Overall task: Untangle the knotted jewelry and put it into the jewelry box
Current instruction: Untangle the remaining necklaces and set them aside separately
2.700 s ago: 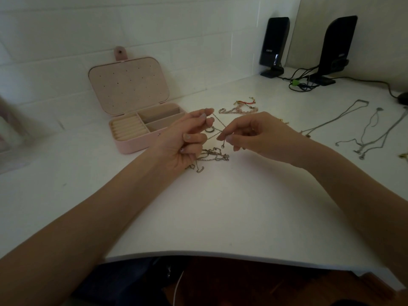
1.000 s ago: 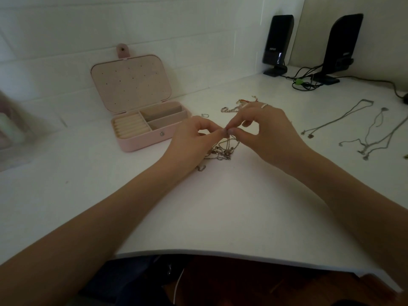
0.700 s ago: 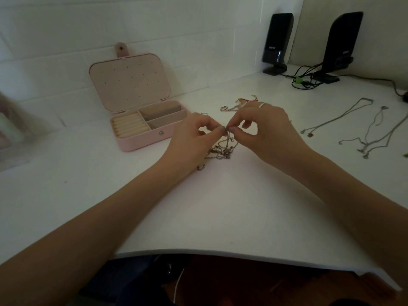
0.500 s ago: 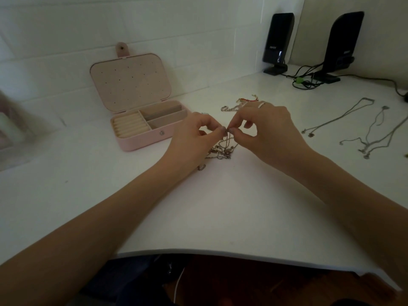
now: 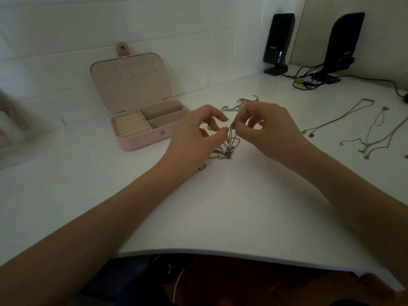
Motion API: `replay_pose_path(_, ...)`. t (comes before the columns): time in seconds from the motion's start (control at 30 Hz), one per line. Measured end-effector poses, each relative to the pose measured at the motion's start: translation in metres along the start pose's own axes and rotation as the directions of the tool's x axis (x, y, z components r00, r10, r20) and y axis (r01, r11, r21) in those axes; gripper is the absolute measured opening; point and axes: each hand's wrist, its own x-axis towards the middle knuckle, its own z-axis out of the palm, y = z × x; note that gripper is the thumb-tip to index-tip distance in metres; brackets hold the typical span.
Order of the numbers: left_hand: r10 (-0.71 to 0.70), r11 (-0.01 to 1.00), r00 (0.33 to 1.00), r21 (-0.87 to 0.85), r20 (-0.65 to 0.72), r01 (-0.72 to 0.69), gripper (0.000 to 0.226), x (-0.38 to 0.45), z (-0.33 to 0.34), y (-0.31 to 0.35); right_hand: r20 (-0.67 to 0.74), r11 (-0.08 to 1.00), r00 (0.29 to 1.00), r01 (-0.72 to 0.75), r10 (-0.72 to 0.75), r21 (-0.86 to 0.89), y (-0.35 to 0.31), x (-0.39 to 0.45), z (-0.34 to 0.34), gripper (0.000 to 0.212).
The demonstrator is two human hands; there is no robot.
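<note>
While both hands meet over the middle of the white counter (image 5: 220,217), the right hand (image 5: 271,129) pinches the top of the knotted jewelry (image 5: 229,144) between thumb and forefinger, its other fingers loosely curled. That grip is closed tight on the thin chain strands, which hang straight down from it to a tangled heap resting on the counter just below. The left hand (image 5: 194,138) sits immediately left of the grip, thumb tip and forefinger close together with a small gap; whether they touch a strand cannot be told. Part of the tangle runs under the left palm, and a small clasp end shows near that wrist. The pink jewelry box (image 5: 143,120) stands open well to the left of the grip and slightly farther back, lid upright, ring rolls in the left compartment, two open trays on the right. Just behind the grip lies a bracelet with red thread (image 5: 240,102). Far right of the grip, several thin necklaces (image 5: 371,138) lie spread apart on the counter. Two black speakers (image 5: 278,40) with cables stand at the far back right.
</note>
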Motion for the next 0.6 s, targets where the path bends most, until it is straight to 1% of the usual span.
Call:
replay_pose_path(0.13,0.089,0.994,0.996,0.074,-0.031,-0.086,0.006,-0.0002,0.0003,0.0015,0.027,1.000,1.000,-0.015,0.015,0.012,-0.0012,-0.0009,-0.0001,0.017)
replay_pose_path(0.27,0.155,0.978,0.985,0.150,-0.073,-0.143,0.021,0.0026,-0.0003,-0.0024,0.040,1.000,0.999,-0.011,0.011,-0.003,-0.0018,-0.0008,-0.0005,0.014)
replay_pose_path(0.4,0.194,0.956,0.978,0.239,-0.082,-0.170,0.012,0.0030,0.0003,-0.0041,0.055,0.997,0.998,0.036,-0.032,-0.070,-0.0032,-0.0032,-0.0020,0.010)
replay_pose_path(0.47,0.217,0.949,0.973,0.251,-0.081,-0.191,0.006,0.0028,0.0002,-0.0049,0.056,0.992,0.996,0.078,-0.072,-0.098,-0.0042,-0.0045,-0.0022,0.009)
replay_pose_path(0.53,0.236,0.935,0.970,0.285,-0.059,-0.211,0.002,0.0029,-0.0002,-0.0053,0.058,0.985,0.992,0.122,-0.115,-0.124,-0.0058,-0.0059,-0.0014,0.007)
replay_pose_path(0.6,0.267,0.897,0.963,0.370,-0.013,-0.244,0.003,0.0025,-0.0004,-0.0047,0.068,0.973,0.987,0.155,-0.145,-0.171,-0.0064,-0.0066,0.0000,0.002)
